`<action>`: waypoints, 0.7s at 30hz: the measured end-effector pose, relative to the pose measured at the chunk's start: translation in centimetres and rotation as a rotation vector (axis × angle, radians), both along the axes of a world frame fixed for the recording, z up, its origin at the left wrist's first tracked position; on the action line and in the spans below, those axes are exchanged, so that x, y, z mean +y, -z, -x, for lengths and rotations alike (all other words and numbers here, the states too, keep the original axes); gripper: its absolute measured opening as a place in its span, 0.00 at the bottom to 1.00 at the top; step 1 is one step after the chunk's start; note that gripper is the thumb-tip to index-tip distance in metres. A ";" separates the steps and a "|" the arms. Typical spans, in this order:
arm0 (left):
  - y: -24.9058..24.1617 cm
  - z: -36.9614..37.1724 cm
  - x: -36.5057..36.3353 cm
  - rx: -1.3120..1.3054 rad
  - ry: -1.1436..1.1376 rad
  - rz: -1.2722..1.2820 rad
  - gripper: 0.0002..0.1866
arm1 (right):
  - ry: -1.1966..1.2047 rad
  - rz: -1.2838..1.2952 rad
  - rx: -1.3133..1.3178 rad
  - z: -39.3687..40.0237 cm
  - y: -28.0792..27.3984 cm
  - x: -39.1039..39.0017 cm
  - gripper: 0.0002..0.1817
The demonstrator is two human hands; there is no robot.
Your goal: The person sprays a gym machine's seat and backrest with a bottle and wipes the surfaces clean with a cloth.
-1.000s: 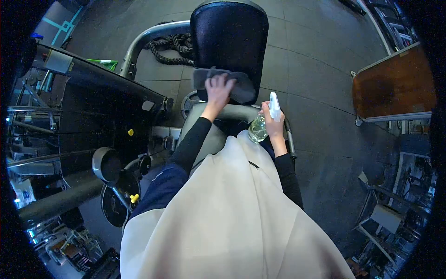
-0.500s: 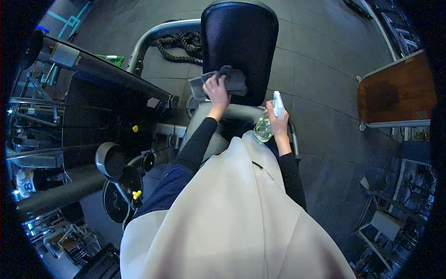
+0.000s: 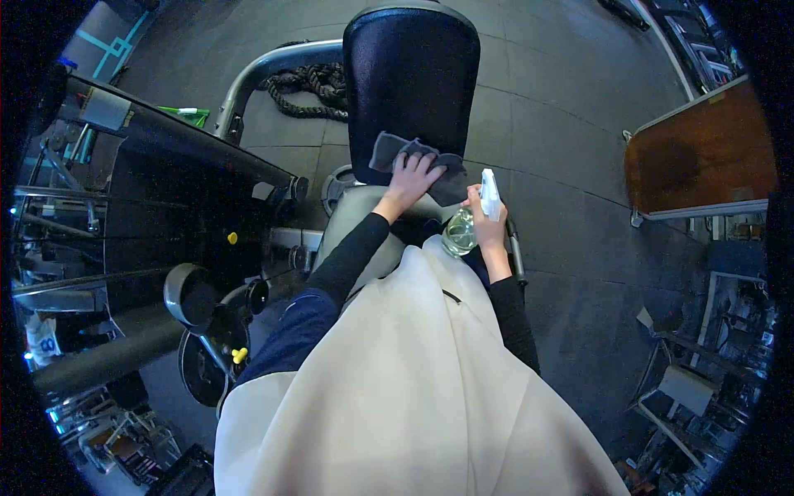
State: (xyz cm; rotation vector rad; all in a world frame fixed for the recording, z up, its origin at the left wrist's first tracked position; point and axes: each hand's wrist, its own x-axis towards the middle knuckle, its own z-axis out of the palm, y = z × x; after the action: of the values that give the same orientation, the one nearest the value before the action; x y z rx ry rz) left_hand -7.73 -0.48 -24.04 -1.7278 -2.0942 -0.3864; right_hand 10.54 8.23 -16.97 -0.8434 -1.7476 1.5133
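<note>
My left hand [image 3: 410, 179] presses a grey cloth [image 3: 393, 150] against the lower part of the black padded backrest [image 3: 412, 74]. Its fingers lie over the cloth, which spreads out on both sides of them. In my right hand [image 3: 490, 227] is a spray bottle [image 3: 461, 234] with a white trigger head and a clear body, held close to my lap. The fingers wrap around the bottle's neck. Below the backrest, the grey seat [image 3: 356, 217] shows partly, under my left forearm.
A thick black rope [image 3: 310, 91] lies coiled on the floor behind a curved metal frame tube [image 3: 273, 59]. Exercise machine parts with a round roller pad [image 3: 189, 295] stand at the left. To the right is a brown board [image 3: 703, 153] with a metal edge.
My left hand has moved the cloth to the right and slightly down across the bottom of the backrest. The right hand still holds the spray bottle, and the whole view has shifted a little.
</note>
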 end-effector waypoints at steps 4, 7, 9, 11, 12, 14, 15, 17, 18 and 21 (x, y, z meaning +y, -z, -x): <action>-1.9 2.4 -2.5 -0.076 -0.152 -0.089 0.24 | -0.013 -0.106 -0.089 0.2 -0.2 0.1 0.12; -2.5 4.0 -4.8 -0.251 -0.277 -0.100 0.34 | -0.013 -0.056 -0.078 0.3 0.3 0.4 0.12; -3.3 4.5 -6.1 -0.308 -0.279 -0.141 0.36 | -0.012 -0.025 -0.064 0.3 0.6 0.4 0.12; -3.4 4.4 -6.9 -0.352 -0.332 -0.107 0.37 | -0.013 -0.009 -0.057 0.3 0.7 0.6 0.12; -3.3 4.4 -7.1 -0.374 -0.360 -0.090 0.38 | -0.016 -0.007 -0.058 0.2 0.6 0.6 0.12; -2.8 4.6 -6.8 -0.381 -0.417 -0.103 0.39 | -0.013 -0.003 -0.050 0.2 0.5 0.5 0.12; -2.8 4.2 -6.4 -0.394 -0.441 -0.133 0.39 | -0.008 -0.002 -0.040 0.3 0.6 0.4 0.12; -2.7 3.2 -5.1 -0.458 -0.522 -0.182 0.40 | 0.001 -0.007 -0.032 0.3 0.6 0.3 0.12; -2.7 2.4 -4.0 -0.510 -0.579 -0.202 0.40 | 0.004 -0.013 -0.034 0.3 0.5 0.3 0.12; -2.4 -0.7 -0.2 -0.537 -0.638 -0.225 0.43 | 0.005 -0.024 -0.044 0.2 0.6 0.4 0.12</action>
State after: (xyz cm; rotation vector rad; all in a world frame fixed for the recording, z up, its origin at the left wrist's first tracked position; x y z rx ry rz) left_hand -6.99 -0.66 -21.68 -0.8055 -2.6893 -0.9079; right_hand 10.32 8.63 -17.57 -0.8742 -1.7904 1.4780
